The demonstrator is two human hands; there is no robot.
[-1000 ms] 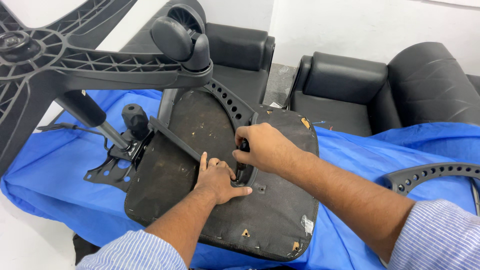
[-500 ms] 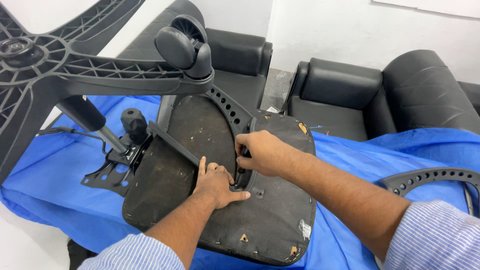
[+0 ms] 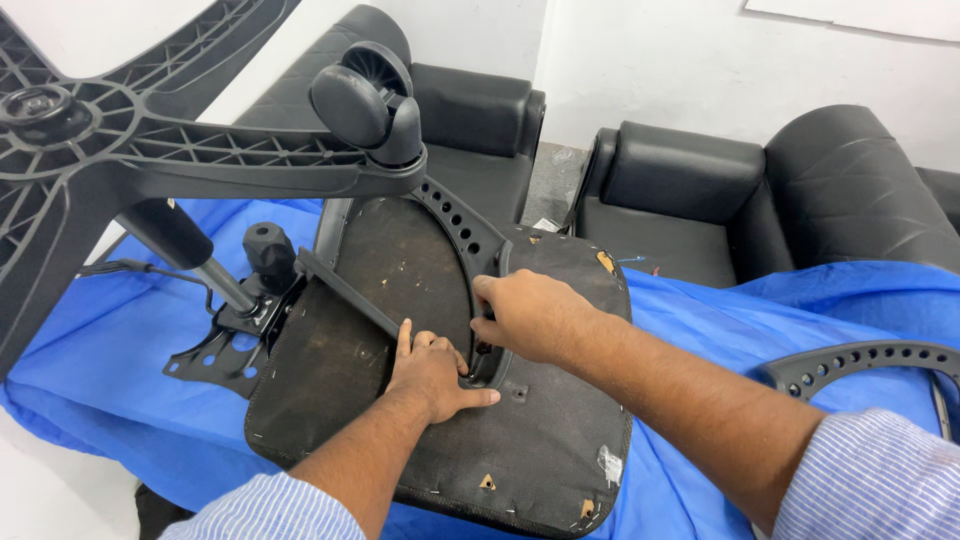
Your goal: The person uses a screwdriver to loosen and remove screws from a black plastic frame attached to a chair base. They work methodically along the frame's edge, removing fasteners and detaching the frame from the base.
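We had the upturned office chair seat [image 3: 440,400] lying underside up on the blue sheet [image 3: 700,330], in the middle of the view, with its curved black armrest bracket [image 3: 462,235] running across the dark board. Our left hand [image 3: 432,372] lay flat on the board, fingers spread and pressing down, just beside the bracket's near end. Our right hand [image 3: 530,315] was closed around that end, where the bracket met the seat; what the fingers pinched underneath we could not tell.

To do this step well, we judged that the flat hand should hold the seat firmly, so the board did not slide on the sheet, while the other hand worked at the joint with small, straight movements.

To the left stood the tilt mechanism [image 3: 235,335], and above it the star base [image 3: 150,150] with a caster wheel [image 3: 365,100]. A second bracket [image 3: 860,365] lay at the right, and black sofas [image 3: 760,200] stood far behind.
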